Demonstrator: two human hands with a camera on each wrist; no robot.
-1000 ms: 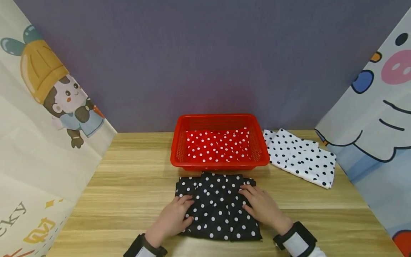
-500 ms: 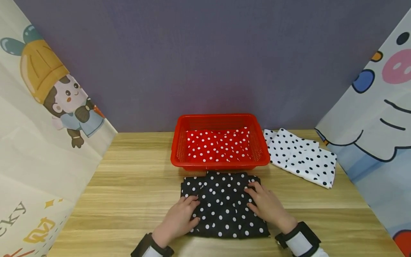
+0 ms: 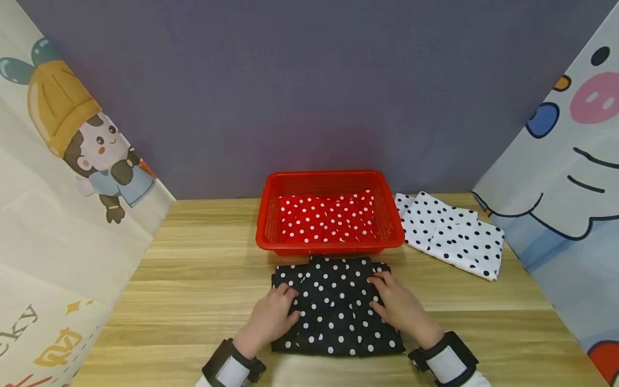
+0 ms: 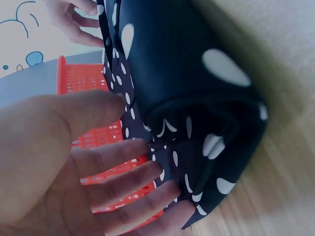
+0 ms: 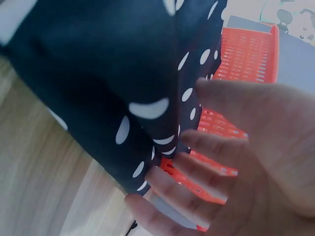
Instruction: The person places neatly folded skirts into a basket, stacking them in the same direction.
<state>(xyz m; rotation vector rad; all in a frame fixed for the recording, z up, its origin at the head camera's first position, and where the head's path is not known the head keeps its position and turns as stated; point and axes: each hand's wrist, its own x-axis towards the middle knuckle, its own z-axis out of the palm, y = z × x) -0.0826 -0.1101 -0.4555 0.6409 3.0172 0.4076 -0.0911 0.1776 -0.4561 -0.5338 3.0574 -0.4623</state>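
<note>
Only wrist cams: blk cloth (image 4: pixel 172 64) side-on.

I see bare left hand (image 3: pixel 271 318), bare right hand (image 3: pixel 404 310); chunky black wristbands (image 3: pixel 460 350) on both, whitish patches (image 3: pixel 447 366) framed in black; white sleeves (image 3: pixel 477 381) at near edge.

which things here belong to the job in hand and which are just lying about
In the job, it seems:
folded black cloth with white dots
left hand, at its left side
right hand, at its right side

Lying by untouched, though perhaps related:
red plastic basket
red cloth with white dots, inside it
white cloth with black dots, right of the basket
</note>
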